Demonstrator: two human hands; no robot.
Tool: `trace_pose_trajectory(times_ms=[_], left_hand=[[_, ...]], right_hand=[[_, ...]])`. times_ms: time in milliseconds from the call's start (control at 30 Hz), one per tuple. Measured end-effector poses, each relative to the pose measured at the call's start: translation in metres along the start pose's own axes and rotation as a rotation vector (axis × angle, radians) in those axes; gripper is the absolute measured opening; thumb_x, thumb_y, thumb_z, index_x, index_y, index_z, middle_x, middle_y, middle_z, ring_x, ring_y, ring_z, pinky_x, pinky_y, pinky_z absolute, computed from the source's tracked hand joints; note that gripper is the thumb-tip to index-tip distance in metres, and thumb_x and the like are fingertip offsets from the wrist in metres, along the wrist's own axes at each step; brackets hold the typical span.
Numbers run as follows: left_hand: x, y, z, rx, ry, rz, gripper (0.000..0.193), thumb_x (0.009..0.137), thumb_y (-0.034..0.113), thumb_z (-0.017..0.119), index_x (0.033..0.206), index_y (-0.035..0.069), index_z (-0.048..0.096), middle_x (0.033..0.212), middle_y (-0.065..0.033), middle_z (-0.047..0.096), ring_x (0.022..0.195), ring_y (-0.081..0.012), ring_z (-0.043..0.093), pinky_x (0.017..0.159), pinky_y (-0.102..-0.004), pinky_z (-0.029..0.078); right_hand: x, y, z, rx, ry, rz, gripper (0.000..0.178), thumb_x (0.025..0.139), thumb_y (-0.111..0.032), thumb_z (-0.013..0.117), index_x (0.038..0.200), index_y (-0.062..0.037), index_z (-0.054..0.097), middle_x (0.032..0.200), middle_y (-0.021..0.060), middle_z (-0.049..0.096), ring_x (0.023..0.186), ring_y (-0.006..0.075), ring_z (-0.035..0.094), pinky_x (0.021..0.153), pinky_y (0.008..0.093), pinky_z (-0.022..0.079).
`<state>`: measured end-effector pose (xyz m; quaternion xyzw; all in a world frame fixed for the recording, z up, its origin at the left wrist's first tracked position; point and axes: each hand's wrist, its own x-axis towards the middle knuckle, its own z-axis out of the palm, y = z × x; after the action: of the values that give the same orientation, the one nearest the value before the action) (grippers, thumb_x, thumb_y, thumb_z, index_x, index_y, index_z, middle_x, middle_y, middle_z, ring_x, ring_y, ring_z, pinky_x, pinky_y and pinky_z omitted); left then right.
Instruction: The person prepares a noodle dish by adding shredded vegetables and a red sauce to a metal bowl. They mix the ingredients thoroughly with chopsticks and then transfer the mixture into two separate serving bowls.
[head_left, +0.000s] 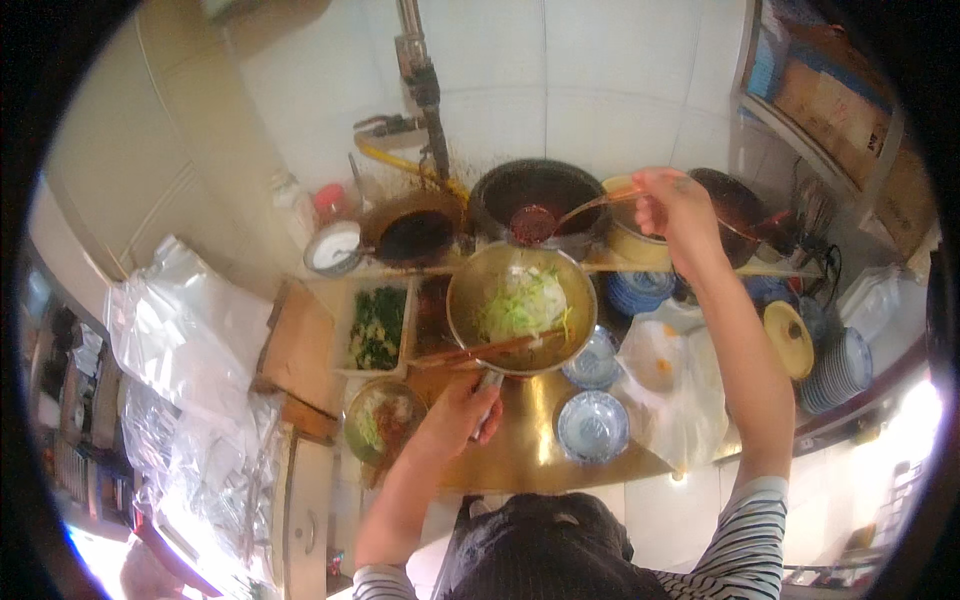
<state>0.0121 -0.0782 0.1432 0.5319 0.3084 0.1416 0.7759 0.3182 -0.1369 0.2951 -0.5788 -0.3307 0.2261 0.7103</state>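
Observation:
My left hand [452, 422] is closed around the handle of a metal pan [464, 318]. Shredded pale-green vegetable and white pieces [525, 305] lie in the pan. Wooden chopsticks [490, 349] rest across its near side; whether my left fingers touch them I cannot tell. Farther off, my right hand [682, 215] grips a ladle [598, 202] by its long handle. The ladle's end reaches into a large black pot [495, 188], where dark red liquid [533, 224] shows.
Left of the pan stand a tray of chopped greens [378, 325] and a bowl of mixed food [385, 420]. Glass bowls [593, 427] sit to the right, near a plastic bag [685, 410]. Stacked plates [840, 370] and a yellow lid [788, 340] are farther right. A dark wok [415, 237] stands behind.

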Motion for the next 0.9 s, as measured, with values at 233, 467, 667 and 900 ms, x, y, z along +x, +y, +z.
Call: trace_pose_trajectory(times_ms=[233, 467, 667, 900], left_hand=[[0.001, -0.003, -0.002, -0.007, -0.045, 0.029, 0.018, 0.091, 0.021, 0.052, 0.089, 0.004, 0.049, 0.067, -0.0054, 0.052, 0.049, -0.0124, 0.046, 0.042, -0.0274, 0.036], [0.000, -0.006, -0.002, -0.037, 0.002, 0.048, 0.018, 0.091, 0.021, 0.053, 0.089, 0.004, 0.049, 0.067, -0.0057, 0.052, 0.048, -0.0124, 0.047, 0.042, -0.0268, 0.036], [0.001, -0.007, 0.003, -0.032, 0.016, 0.057, 0.019, 0.091, 0.022, 0.053, 0.089, 0.004, 0.048, 0.067, -0.0052, 0.052, 0.048, -0.0120, 0.047, 0.042, -0.0267, 0.037], [0.001, -0.012, 0.008, -0.002, -0.014, 0.048, 0.022, 0.091, 0.025, 0.054, 0.088, 0.004, 0.048, 0.068, -0.0053, 0.053, 0.048, -0.0124, 0.047, 0.041, -0.0266, 0.036]], right_hand=[[-0.092, 0.048, 0.006, -0.153, -0.164, -0.270, 0.014, 0.090, -0.011, 0.054, 0.097, -0.0004, 0.060, 0.073, 0.0068, 0.055, 0.057, 0.0103, 0.055, 0.050, 0.0218, 0.045], [-0.108, 0.052, -0.015, -0.392, -0.250, -0.718, 0.014, 0.090, -0.010, 0.053, 0.097, 0.0006, 0.060, 0.081, 0.0108, 0.055, 0.058, 0.0129, 0.055, 0.051, 0.0227, 0.046], [-0.103, 0.054, -0.018, -0.214, -0.167, -0.612, 0.016, 0.090, -0.012, 0.054, 0.097, 0.0018, 0.058, 0.080, 0.0092, 0.055, 0.056, 0.0120, 0.054, 0.047, 0.0225, 0.045], [-0.064, 0.041, -0.027, 0.333, 0.108, -0.095, 0.019, 0.092, -0.018, 0.052, 0.097, -0.0003, 0.056, 0.069, 0.0044, 0.053, 0.052, 0.0098, 0.049, 0.045, 0.0204, 0.040]])
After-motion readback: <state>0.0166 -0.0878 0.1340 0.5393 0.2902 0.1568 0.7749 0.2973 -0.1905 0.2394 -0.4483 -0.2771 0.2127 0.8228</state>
